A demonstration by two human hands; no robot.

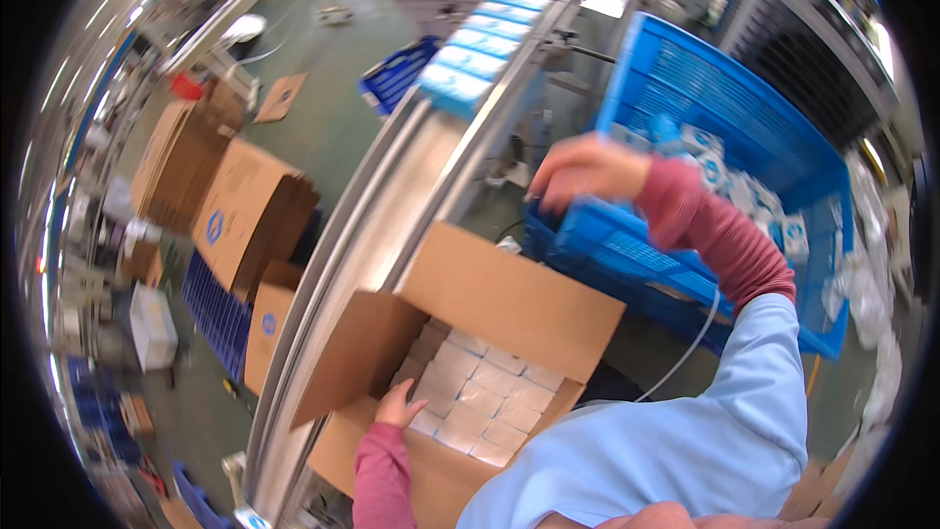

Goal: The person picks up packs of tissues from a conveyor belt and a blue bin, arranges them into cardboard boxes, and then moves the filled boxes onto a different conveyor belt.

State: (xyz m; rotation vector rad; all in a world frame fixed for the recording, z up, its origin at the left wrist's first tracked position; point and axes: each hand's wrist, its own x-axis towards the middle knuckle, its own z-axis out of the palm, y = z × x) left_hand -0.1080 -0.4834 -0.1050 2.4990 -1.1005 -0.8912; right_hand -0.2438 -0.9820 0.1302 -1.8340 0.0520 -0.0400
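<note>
An open cardboard box (511,292) stands in front of me with its flaps folded out. Rows of small white wrapped packs (482,400) fill what I can see of its inside. My left hand (398,406) is at the box's left inner side, thumb and fingers apart, touching or just above the packs there. Raised beyond the box, my right hand (587,172) is over the near left edge of a large blue plastic crate (729,64). Motion blurs its fingers, so their shape and anything in them cannot be made out.
A metal-railed conveyor (416,171) runs past the box, carrying blue-and-white packs (487,44) at its far end. Loose packs (720,162) lie in the crate. Flattened cartons (245,211) stand left of the conveyor, and a blue basket (399,76) is on the floor.
</note>
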